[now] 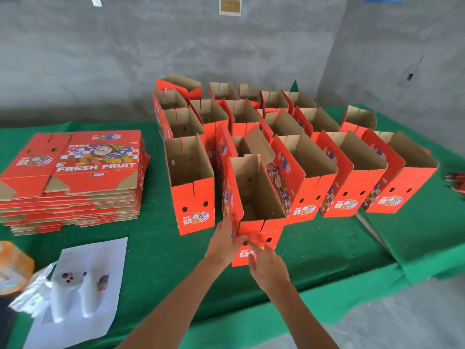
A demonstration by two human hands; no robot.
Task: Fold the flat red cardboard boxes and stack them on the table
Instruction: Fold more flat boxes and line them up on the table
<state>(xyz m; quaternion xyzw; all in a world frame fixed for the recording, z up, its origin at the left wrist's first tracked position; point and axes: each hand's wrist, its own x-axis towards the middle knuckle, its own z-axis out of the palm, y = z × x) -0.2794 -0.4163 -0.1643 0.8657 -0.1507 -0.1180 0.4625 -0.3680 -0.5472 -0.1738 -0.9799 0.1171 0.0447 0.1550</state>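
Red boxes on the green table, one in hand

Red cardboard box, folded and open at the top, stands at the near edge of the group on the table, which is covered in green cloth. The left hand grips the box's lower left corner, its thumb curled over the front face and its fingers hidden behind the side. The right hand lies against the lower front face with its fingers fairly straight and spread, touching the cardboard rather than pinching it; the fingertips are blurred.

Behind and beside this box stand the folded boxes, packed close in rows, all open upward with brown insides showing. The front row runs to the right, and another box stands just left of the held one.

Well apart to the left lies the flat stack of unfolded boxes, the top one printed "FRESH FRUIT".

Near the front left edge lies a printed sheet with white plastic bags resting on it. An orange object, blurred, sits at the far left edge.
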